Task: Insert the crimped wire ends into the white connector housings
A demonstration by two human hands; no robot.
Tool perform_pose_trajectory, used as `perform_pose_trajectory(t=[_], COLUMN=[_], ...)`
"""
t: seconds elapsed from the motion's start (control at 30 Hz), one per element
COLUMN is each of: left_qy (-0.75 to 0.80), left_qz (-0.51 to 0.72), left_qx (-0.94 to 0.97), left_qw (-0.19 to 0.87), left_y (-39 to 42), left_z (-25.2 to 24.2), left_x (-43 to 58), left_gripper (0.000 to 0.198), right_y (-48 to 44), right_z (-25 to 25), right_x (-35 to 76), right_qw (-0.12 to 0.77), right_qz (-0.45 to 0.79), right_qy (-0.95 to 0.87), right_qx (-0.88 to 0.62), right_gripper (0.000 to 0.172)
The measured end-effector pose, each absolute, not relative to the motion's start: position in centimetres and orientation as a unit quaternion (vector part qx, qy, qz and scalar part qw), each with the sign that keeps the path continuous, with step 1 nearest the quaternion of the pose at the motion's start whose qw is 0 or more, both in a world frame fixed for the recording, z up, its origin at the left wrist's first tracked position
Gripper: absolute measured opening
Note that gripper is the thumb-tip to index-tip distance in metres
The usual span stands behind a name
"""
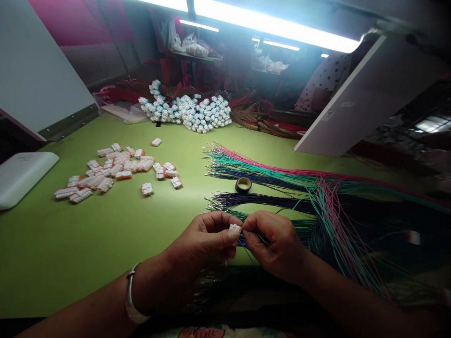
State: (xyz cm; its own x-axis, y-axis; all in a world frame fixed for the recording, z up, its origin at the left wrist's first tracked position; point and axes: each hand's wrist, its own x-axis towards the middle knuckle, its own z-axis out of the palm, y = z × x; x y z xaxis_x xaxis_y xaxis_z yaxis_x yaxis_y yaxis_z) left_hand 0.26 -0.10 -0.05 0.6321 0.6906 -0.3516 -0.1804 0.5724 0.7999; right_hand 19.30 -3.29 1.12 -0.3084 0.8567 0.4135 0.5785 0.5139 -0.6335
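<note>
Between the thumb and fingers of my left hand (207,234) is a small white and orange connector housing (235,228). My right hand (273,237) pinches a thin wire right at the housing's right side; the wire's tip is hidden by the fingers. A blue wire (248,251) hangs below the two hands. Bundles of crimped wires lie just behind and to the right: black wires (268,201), green and pink wires (260,163). Loose housings of the same white and orange kind (120,166) are scattered on the left of the green table.
A roll of black tape (243,184) lies between the wire bundles. Farther back sits a heap of white connectors (197,111) with wires attached. A white plastic object (26,176) is at the left edge; white panels (338,103) flank the green tabletop (105,244). A lamp hangs overhead.
</note>
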Motion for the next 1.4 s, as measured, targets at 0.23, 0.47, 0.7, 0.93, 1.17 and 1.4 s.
perform_pose_trajectory(t=[0.23, 0.47, 0.7, 0.93, 1.17, 1.4], left_qy=[0.348, 0.36, 0.35, 0.315, 0.334, 0.35], left_qz=[0.283, 0.289, 0.277, 0.308, 0.332, 0.335], left_qx=[0.364, 0.375, 0.385, 0.295, 0.278, 0.286], left_qw=[0.816, 0.804, 0.808, 0.848, 0.838, 0.827], left_y=[-0.1, -0.3, -0.3, -0.2, 0.3, 0.5], left_z=[-0.1, 0.4, 0.2, 0.7, 0.2, 0.4], left_x=[0.3, 0.5, 0.4, 0.4, 0.3, 0.3], left_gripper=[0.025, 0.024, 0.022, 0.018, 0.017, 0.021], right_y=[-3.1, -3.3, -3.3, -2.6, 0.4, 7.4], right_z=[1.3, 0.9, 0.6, 1.4, 3.7, 3.7], right_x=[19.3, 19.2, 19.1, 19.3, 21.5, 26.5], right_qw=[0.392, 0.397, 0.407, 0.426, 0.313, 0.158], right_qz=[0.257, 0.239, 0.247, 0.301, 0.361, 0.067], right_qy=[-0.748, -0.754, -0.747, -0.704, -0.714, -0.72], right_qx=[-0.469, -0.466, -0.464, -0.482, -0.511, -0.672], right_gripper=[0.01, 0.012, 0.011, 0.01, 0.012, 0.014])
